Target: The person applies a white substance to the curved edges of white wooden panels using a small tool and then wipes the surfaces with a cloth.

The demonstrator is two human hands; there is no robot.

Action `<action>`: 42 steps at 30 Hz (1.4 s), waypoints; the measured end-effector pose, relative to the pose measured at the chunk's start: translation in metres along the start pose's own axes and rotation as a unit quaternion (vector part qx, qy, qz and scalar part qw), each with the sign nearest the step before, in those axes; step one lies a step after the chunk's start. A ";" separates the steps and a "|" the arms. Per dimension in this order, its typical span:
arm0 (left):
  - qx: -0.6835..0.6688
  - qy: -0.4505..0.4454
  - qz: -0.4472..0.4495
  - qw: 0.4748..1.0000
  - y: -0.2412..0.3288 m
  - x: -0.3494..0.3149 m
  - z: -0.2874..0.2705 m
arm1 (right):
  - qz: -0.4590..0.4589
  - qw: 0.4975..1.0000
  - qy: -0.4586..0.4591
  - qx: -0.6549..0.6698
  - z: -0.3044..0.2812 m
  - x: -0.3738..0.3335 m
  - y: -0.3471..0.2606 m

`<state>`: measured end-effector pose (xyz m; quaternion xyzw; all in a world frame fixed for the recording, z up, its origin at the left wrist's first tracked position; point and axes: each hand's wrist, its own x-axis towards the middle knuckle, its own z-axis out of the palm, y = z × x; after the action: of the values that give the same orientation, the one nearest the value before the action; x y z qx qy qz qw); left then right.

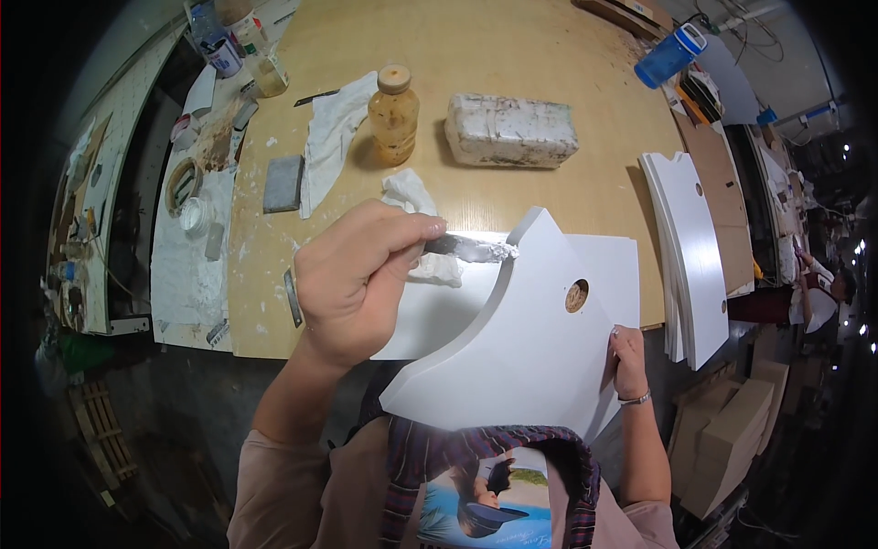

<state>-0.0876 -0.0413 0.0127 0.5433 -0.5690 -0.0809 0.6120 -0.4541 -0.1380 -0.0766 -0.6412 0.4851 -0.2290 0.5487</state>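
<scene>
**Worked a curved white panel with a paste-loaded putty knife**

Held the putty knife in the left hand, thumb and fingers clamped on it, tip at the panel's edge near the upper end of the concave curve. Carried white paste on the blade. Closed the right hand on the panel's right edge; could not tell how the hidden fingers lay. Held the panel tilted before the torso, at the near side of the table, partly over a flat white panel.

Included on the table beyond: a yellowish bottle, a wrapped white block, a grey block. Included at the right: a stack of white panels.

Judged the step in hand as spreading paste on the curved edge; could not tell how much of that edge was coated. Judged the next move to call for a shallow blade angle, even pressure along the curve, and firm right-hand support against rocking.
</scene>
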 end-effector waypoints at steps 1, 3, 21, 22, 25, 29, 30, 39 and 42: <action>-0.001 0.000 0.000 1.000 0.002 0.001 -0.001 | 0.000 1.000 0.001 0.000 -0.001 0.000 0.001; -0.006 -0.031 -0.001 0.999 0.006 0.003 -0.006 | 0.001 1.000 -0.003 0.015 -0.003 0.001 0.005; -0.032 -0.025 -0.011 0.999 -0.004 0.013 -0.005 | 0.021 1.000 -0.007 0.003 -0.003 0.005 0.001; -0.034 -0.023 -0.012 0.999 -0.005 0.012 -0.007 | 0.021 1.000 -0.007 0.000 0.000 0.005 -0.001; 0.000 -0.031 0.003 1.000 -0.008 0.011 -0.010 | 0.021 1.000 -0.003 -0.007 0.005 0.006 -0.005; -0.013 -0.033 -0.005 0.999 -0.005 0.015 -0.013 | 0.008 1.000 -0.007 -0.004 0.005 0.010 -0.001; -0.016 -0.051 0.017 0.998 -0.004 0.015 -0.014 | -0.002 1.000 -0.008 -0.002 0.004 0.010 0.001; -0.063 -0.079 -0.070 0.992 -0.006 0.012 -0.024 | 0.012 1.000 -0.006 -0.004 0.009 0.013 -0.003; -0.028 -0.091 -0.043 0.994 -0.008 0.010 -0.024 | 0.025 1.000 -0.006 -0.008 0.010 0.013 0.000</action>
<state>-0.0614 -0.0381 0.0180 0.5407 -0.5959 -0.1724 0.5681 -0.4405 -0.1442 -0.0829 -0.6348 0.4991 -0.2073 0.5521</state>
